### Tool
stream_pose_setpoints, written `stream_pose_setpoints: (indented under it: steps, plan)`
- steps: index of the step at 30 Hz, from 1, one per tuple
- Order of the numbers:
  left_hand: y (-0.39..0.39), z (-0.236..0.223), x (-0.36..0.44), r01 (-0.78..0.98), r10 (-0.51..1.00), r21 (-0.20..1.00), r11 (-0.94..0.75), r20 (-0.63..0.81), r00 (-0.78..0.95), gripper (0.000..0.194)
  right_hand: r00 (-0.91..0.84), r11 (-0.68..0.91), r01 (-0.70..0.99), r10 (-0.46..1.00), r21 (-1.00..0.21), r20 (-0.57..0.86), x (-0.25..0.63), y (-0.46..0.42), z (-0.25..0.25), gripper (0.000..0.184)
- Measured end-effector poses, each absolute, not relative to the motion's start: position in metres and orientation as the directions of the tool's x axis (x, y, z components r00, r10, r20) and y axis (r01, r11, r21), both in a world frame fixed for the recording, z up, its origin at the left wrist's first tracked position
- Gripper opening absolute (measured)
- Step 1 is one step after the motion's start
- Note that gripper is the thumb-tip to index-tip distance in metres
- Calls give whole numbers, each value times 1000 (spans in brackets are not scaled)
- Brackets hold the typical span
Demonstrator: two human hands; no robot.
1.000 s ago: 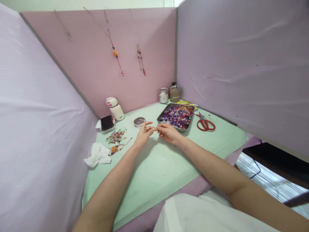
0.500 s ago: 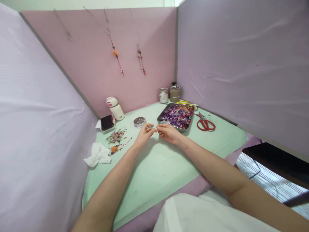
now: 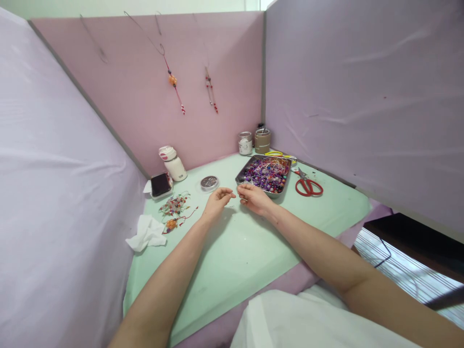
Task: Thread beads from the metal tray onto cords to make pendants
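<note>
My left hand is over the middle of the green table, its thumb and fingertips pinched together. Facing it across a small gap, my right hand is also closed in a pinch. Whatever lies between the fingers of either hand is too small to make out. Just behind my right hand stands a metal tray full of purple and coloured beads with a tangle of pale and red cord. A round clear dish with small dark contents sits behind my left hand.
Red-handled scissors lie right of the tray. To the left are beaded cords, an orange beaded ornament, a crumpled tissue, a dark-topped box and a white bottle. Two jars stand at the back; strung ornaments hang on the pink panel.
My hands have drawn slightly apart; the right fingertips have shifted a little to the right and up. The things on the table stay where they were.
</note>
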State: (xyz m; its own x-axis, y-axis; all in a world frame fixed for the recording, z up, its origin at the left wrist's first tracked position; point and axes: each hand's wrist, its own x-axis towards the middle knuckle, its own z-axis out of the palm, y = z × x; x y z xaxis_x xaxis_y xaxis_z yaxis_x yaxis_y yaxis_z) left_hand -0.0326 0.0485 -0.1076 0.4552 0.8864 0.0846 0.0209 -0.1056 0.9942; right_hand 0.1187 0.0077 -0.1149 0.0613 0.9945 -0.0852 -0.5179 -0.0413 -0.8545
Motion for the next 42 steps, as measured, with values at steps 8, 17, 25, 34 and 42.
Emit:
stream_pose_setpoints:
  steps: [8,17,25,34,42]
  plan:
    - [48,-108,-32,25,892,996,-85,65,448,29,67,2,-383,997,-924,-26,116,3,-112,28]
    - [45,-105,-29,-53,894,997,64,-34,447,33,159,72,-343,987,-937,18,114,2,-111,29]
    - [42,-104,-26,-56,913,996,63,-35,407,29,174,101,-266,983,-959,55,114,6,-116,26]
    - [41,-105,-24,-66,944,997,-29,49,325,25,177,174,-134,973,-975,150,110,1,-111,23]
    - [58,-116,-31,-48,987,995,-82,88,136,30,279,266,21,924,-964,262,111,3,-113,16]
